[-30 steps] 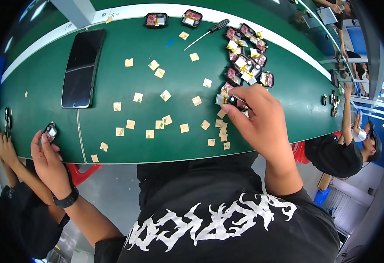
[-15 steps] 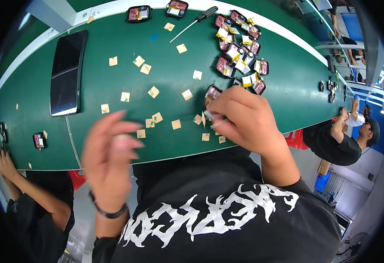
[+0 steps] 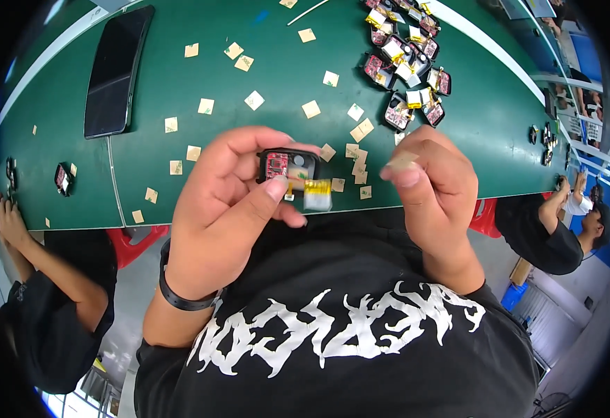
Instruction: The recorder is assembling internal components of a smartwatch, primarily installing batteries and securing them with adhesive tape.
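Observation:
My left hand (image 3: 214, 209) is closed around a small black device housing (image 3: 310, 167), thumb on its near edge. Inside the housing shows a red circuit board (image 3: 277, 164). A silver battery with yellow tape (image 3: 317, 196) hangs from its near side. To the right, my right hand (image 3: 439, 188) pinches a small beige adhesive square (image 3: 404, 160) between thumb and forefinger; it is slightly blurred. Between the hands, several beige squares (image 3: 360, 155) lie on the green table (image 3: 235, 167).
Several open housings with batteries (image 3: 397, 110) are heaped at the far right of my hands. A large black phone-like slab (image 3: 115, 76) lies at the left. The screwdriver's shaft (image 3: 308, 12) shows at the top edge. Co-workers sit on both sides; one person's hands (image 3: 11, 226) are at far left.
My left hand was open and blurred over the table; now it holds the housing. My right hand has moved away from the heap, toward me and right. The view has shifted.

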Tool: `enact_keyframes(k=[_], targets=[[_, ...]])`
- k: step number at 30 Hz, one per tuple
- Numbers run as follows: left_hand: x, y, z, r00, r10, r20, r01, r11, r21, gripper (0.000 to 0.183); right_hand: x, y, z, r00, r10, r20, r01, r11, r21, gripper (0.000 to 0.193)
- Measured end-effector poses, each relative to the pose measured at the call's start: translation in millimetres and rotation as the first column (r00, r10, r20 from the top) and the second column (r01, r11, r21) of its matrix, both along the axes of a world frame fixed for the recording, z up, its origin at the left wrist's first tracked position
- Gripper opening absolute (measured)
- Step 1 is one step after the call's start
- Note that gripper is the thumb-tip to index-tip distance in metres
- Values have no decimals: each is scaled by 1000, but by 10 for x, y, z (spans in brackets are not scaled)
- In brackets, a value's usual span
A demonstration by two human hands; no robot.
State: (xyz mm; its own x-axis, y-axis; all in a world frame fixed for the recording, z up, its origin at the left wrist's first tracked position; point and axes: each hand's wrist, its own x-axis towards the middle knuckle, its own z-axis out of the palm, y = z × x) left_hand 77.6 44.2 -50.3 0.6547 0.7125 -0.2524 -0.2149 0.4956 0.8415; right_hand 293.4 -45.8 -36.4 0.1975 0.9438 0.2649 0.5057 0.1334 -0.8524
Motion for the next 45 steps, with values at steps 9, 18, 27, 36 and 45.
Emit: enact_keyframes(k=[9,18,27,36,45], targets=[[-18,-165,-108,990,119,-76,-96,961,260,29,-347,-75,-8,914,-152,-375,-39,889,-456,33],[-74,-178,-136,986,163,-33,-144,936,321,26,-377,-16,147,608,-222,-763,-374,767,-521,12],[-54,-190,-141,990,137,46,-144,938,316,19,-481,79,139,543,-355,-761,-389,697,-602,20],[-138,-217,-273,987,158,21,-158,958,240,17,-535,78,38,429,-383,-818,-382,744,-548,16],[-124,-189,-239,973,222,61,-219,974,-53,20,-523,-143,-248,972,-11,-233,-40,976,-213,30]])
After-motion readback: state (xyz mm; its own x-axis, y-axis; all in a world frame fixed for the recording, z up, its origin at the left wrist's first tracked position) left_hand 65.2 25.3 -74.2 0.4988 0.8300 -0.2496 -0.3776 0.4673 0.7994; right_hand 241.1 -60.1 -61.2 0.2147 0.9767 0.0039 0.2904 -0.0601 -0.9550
